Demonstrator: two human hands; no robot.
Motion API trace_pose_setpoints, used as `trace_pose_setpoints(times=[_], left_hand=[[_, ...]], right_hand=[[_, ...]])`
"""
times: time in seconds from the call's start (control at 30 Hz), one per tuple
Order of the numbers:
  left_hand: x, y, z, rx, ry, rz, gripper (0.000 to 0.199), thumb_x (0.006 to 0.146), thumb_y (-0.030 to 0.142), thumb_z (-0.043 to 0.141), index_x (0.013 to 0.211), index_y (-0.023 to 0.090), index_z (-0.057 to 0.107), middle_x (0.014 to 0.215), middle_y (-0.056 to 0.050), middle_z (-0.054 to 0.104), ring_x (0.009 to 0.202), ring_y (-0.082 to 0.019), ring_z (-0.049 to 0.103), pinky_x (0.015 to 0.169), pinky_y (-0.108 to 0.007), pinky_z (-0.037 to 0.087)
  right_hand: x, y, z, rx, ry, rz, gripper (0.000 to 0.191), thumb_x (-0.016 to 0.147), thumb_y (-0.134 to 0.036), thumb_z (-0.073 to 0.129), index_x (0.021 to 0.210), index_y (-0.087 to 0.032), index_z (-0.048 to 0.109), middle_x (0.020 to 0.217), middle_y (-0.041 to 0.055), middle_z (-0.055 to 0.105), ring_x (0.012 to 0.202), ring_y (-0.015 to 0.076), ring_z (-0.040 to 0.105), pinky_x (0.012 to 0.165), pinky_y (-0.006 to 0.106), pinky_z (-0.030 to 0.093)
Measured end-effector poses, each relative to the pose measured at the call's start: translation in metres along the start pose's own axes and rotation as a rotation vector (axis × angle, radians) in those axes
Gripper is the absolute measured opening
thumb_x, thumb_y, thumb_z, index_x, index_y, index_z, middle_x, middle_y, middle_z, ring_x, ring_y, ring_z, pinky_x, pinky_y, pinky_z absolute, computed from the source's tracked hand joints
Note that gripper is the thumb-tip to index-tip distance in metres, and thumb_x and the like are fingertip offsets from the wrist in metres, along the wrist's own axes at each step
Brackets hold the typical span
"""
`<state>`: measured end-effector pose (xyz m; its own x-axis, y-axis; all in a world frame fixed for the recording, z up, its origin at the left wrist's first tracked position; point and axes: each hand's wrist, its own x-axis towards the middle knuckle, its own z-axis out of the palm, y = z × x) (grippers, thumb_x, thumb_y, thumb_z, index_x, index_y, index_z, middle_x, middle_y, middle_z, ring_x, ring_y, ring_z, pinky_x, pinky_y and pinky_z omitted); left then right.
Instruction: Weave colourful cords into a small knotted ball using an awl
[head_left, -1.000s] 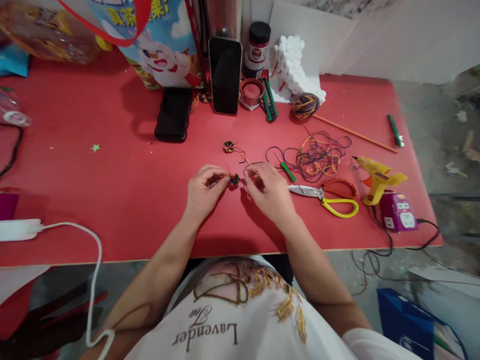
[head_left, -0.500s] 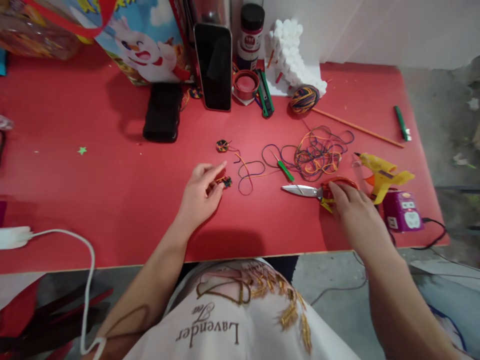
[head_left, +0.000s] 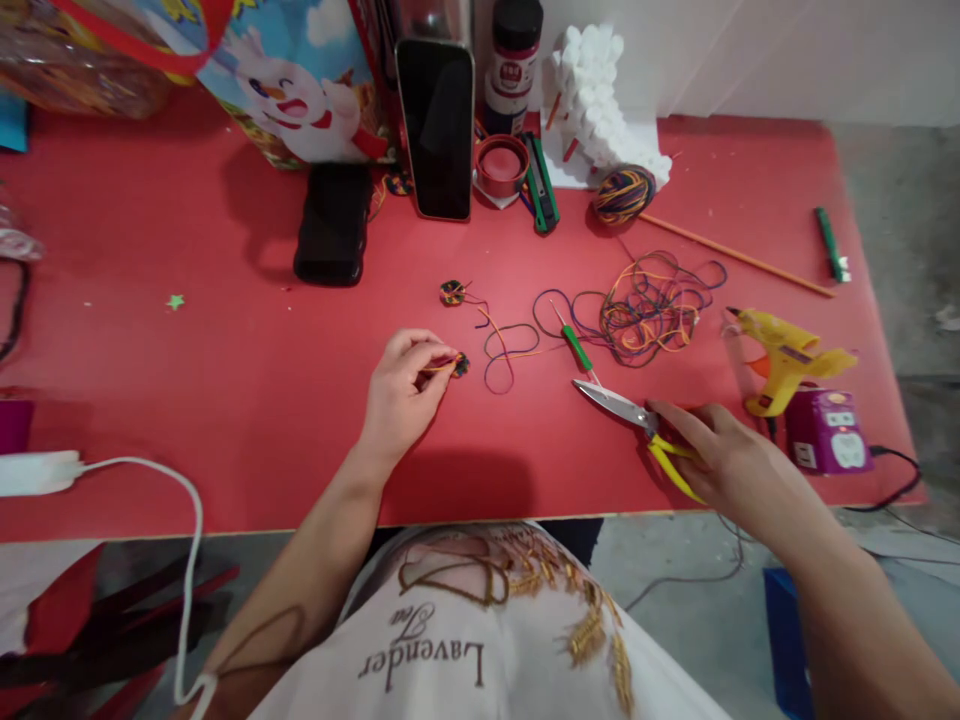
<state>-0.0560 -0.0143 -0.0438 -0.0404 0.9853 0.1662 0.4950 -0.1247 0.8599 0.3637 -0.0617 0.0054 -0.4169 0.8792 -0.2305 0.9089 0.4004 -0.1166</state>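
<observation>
At the middle of the table, my left hand [head_left: 409, 390] pinches a small crocheted multicoloured yarn piece [head_left: 461, 364] between thumb and forefinger, a strand showing by the fingertips. Just beyond it lies a similar round yarn piece [head_left: 451, 292] with a loose tail. On the right, my right hand [head_left: 724, 455] is closed over the handles of a pair of scissors [head_left: 611, 401]. One yellow handle shows below the fingers; the other is hidden under the hand. The blades point left, their tip close to a green-handled crochet hook [head_left: 577, 347].
Tangled multicoloured yarn [head_left: 652, 310] lies beyond the scissors, near a yarn ball [head_left: 624, 194] and a thin stick [head_left: 739, 255]. A yellow glue gun [head_left: 791, 355] and purple power block [head_left: 825, 430] stand right. Phones [head_left: 436, 130], a green cutter [head_left: 541, 185] and a jar [head_left: 514, 65] are behind.
My right hand has turned the scissors, so the handles swing toward the near edge and the yellow one shows more. My left thumb and forefinger have closed on the yarn piece.
</observation>
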Motion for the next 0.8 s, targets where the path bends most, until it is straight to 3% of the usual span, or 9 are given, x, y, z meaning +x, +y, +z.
trace_pose_setpoints(times=[0.1, 0.17, 0.27, 0.37, 0.53, 0.6, 0.67, 0.73, 0.8], left_hand=[[0.0, 0.003, -0.001, 0.053, 0.0, 0.072, 0.011, 0.096, 0.018, 0.071, 0.102, 0.022, 0.078, 0.115, -0.007, 0.065, 0.095, -0.016, 0.072, 0.078, -0.027, 0.065], [-0.001, 0.005, -0.003, 0.087, -0.028, 0.108, 0.015, 0.094, 0.015, 0.07, 0.106, 0.022, 0.077, 0.118, -0.007, 0.064, 0.087, -0.013, 0.071, 0.079, -0.027, 0.065], [-0.003, 0.007, -0.006, 0.13, -0.078, 0.14, 0.027, 0.089, 0.013, 0.073, 0.115, 0.021, 0.074, 0.124, -0.008, 0.063, 0.074, -0.009, 0.066, 0.071, -0.026, 0.063], [-0.004, 0.008, -0.006, 0.159, -0.066, 0.139, 0.022, 0.091, 0.015, 0.073, 0.112, 0.022, 0.074, 0.119, -0.007, 0.065, 0.074, -0.01, 0.065, 0.069, -0.026, 0.061], [-0.004, 0.005, -0.007, 0.077, -0.056, 0.075, 0.011, 0.098, 0.019, 0.069, 0.107, 0.021, 0.075, 0.109, -0.005, 0.066, 0.084, -0.013, 0.071, 0.075, -0.027, 0.064], [-0.004, 0.004, -0.009, 0.037, -0.07, 0.048, 0.011, 0.099, 0.02, 0.068, 0.108, 0.021, 0.076, 0.11, -0.006, 0.067, 0.086, -0.014, 0.072, 0.075, -0.027, 0.065], [-0.004, 0.004, -0.01, 0.065, -0.08, 0.051, 0.012, 0.099, 0.02, 0.068, 0.108, 0.021, 0.076, 0.108, -0.006, 0.07, 0.089, -0.016, 0.073, 0.077, -0.029, 0.065], [-0.004, 0.005, -0.01, 0.127, -0.081, 0.076, 0.013, 0.099, 0.019, 0.067, 0.107, 0.021, 0.076, 0.105, -0.007, 0.074, 0.09, -0.017, 0.073, 0.079, -0.03, 0.063], [-0.003, 0.005, -0.01, 0.164, -0.069, 0.091, 0.013, 0.098, 0.018, 0.067, 0.105, 0.021, 0.077, 0.102, -0.007, 0.077, 0.09, -0.018, 0.074, 0.081, -0.031, 0.061]], right_hand=[[-0.012, -0.005, -0.005, 0.108, -0.014, 0.043, 0.049, 0.1, -0.032, 0.058, 0.148, -0.022, 0.063, 0.104, 0.017, 0.073, 0.072, 0.03, 0.075, 0.058, 0.041, 0.057], [-0.017, -0.007, -0.009, 0.201, -0.016, 0.062, 0.046, 0.102, -0.036, 0.059, 0.145, -0.022, 0.064, 0.103, 0.0169, 0.075, 0.07, 0.0297, 0.075, 0.058, 0.041, 0.058], [-0.02, -0.011, -0.011, 0.419, -0.006, 0.088, 0.043, 0.103, -0.04, 0.06, 0.142, -0.022, 0.064, 0.111, 0.0166, 0.077, 0.079, 0.0285, 0.078, 0.066, 0.04, 0.063], [-0.018, -0.022, -0.006, 0.67, 0.024, 0.091, 0.043, 0.101, -0.041, 0.067, 0.14, -0.024, 0.063, 0.109, 0.0141, 0.078, 0.088, 0.0274, 0.078, 0.078, 0.04, 0.065], [-0.002, -0.062, 0.0, 1.288, -0.134, 0.162, 0.045, 0.099, -0.048, 0.073, 0.14, -0.03, 0.064, 0.097, 0.0062, 0.068, 0.074, 0.0186, 0.066, 0.073, 0.035, 0.062], [0.006, -0.078, 0.0, 1.572, -0.203, 0.084, 0.058, 0.096, -0.062, 0.071, 0.143, -0.029, 0.063, 0.09, 0.0029, 0.06, 0.068, 0.0165, 0.058, 0.075, 0.039, 0.064], [0.013, -0.09, 0.001, 1.709, -0.292, 0.02, 0.074, 0.093, -0.075, 0.068, 0.151, -0.03, 0.059, 0.085, -0.001, 0.051, 0.066, 0.0151, 0.052, 0.082, 0.044, 0.064], [0.02, -0.098, 0.004, 1.779, -0.304, -0.026, 0.079, 0.092, -0.082, 0.062, 0.15, -0.028, 0.059, 0.08, -0.0028, 0.048, 0.061, 0.0139, 0.047, 0.07, 0.038, 0.062], [0.026, -0.103, 0.009, 1.802, -0.373, -0.038, 0.081, 0.095, -0.084, 0.056, 0.151, -0.025, 0.056, 0.083, -0.0014, 0.052, 0.055, 0.0118, 0.048, 0.053, 0.029, 0.051]])
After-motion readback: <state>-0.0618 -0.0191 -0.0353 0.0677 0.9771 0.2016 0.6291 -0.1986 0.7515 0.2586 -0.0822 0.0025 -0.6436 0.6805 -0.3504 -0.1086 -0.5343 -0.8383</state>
